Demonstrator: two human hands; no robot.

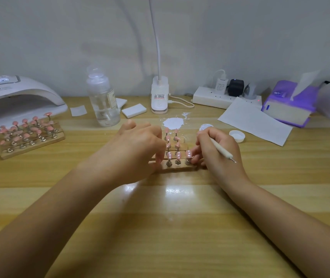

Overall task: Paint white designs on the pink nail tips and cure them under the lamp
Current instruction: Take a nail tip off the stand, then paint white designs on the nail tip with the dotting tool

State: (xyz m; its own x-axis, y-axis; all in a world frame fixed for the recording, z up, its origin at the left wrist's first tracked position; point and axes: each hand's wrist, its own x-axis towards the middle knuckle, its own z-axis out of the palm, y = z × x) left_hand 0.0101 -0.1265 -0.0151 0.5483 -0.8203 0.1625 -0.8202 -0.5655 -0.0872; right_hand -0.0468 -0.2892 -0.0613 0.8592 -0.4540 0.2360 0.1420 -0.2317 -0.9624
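Pink nail tips [178, 154] stand on metal pegs in a wooden holder [177, 167] at the table's middle. Some front tips carry white dots. My left hand [136, 145] curls over the holder's left side, its fingertips hiding that end. My right hand [216, 151] holds a slim dotting tool [223, 150] along its back, tip pointing right, while its fingertips pinch the peg of the rightmost front nail tip [188, 154]. A white paint puddle [173, 123] lies just behind the holder. The white curing lamp [13, 99] sits far left.
A second wooden holder of pink tips [32, 140] stands before the lamp. Behind are a clear bottle [104, 101], white pads [134, 110], a desk lamp base [159, 96], a power strip [214, 97], a paper sheet [254, 121], a purple tissue box [288, 105], an open small jar [205, 127] and its lid [237, 135].
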